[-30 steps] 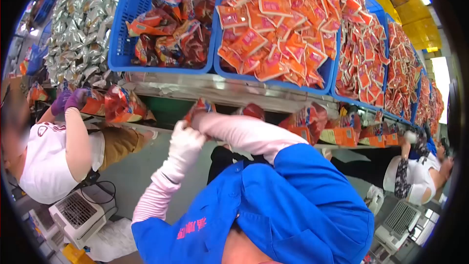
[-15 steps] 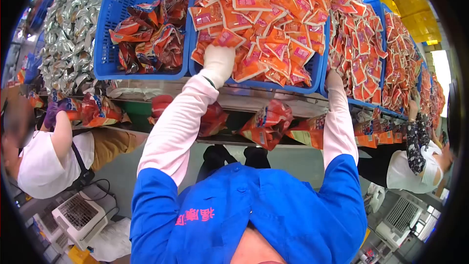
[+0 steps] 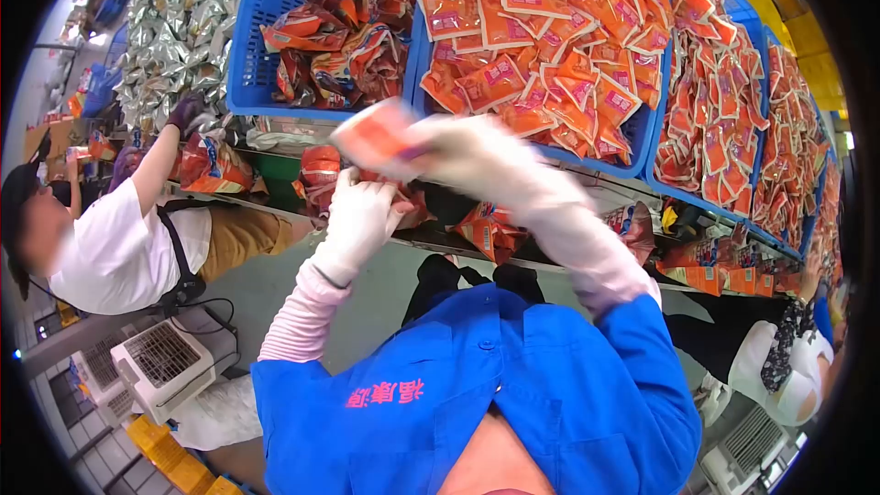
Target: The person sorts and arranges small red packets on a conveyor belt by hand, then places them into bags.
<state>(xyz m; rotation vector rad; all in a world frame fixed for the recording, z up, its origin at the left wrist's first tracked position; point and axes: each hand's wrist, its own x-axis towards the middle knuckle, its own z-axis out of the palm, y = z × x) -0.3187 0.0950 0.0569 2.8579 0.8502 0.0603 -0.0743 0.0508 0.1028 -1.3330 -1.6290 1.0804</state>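
My left hand (image 3: 360,225), in a pale glove, has its fingers closed on the top of a red bag (image 3: 403,204) on the conveyor. My right hand (image 3: 463,154), blurred by motion, holds an orange packet (image 3: 378,136) just above it, over the front edge of the blue baskets. Many similar packets (image 3: 541,46) are heaped in the blue basket (image 3: 623,168) ahead. In the neighbouring blue basket (image 3: 247,73) on the left lie several larger red bags (image 3: 353,64).
Silver packets (image 3: 179,27) are piled at the far left. A co-worker (image 3: 128,229) reaches in on the left, another (image 3: 784,357) stands on the right. More baskets of packets (image 3: 715,119) run right. A red bag (image 3: 488,231) stands along the conveyor.
My left hand has moved down from the packet basket to the red bag. My right hand has swung left from the right basket and now carries a packet. The view has shifted.
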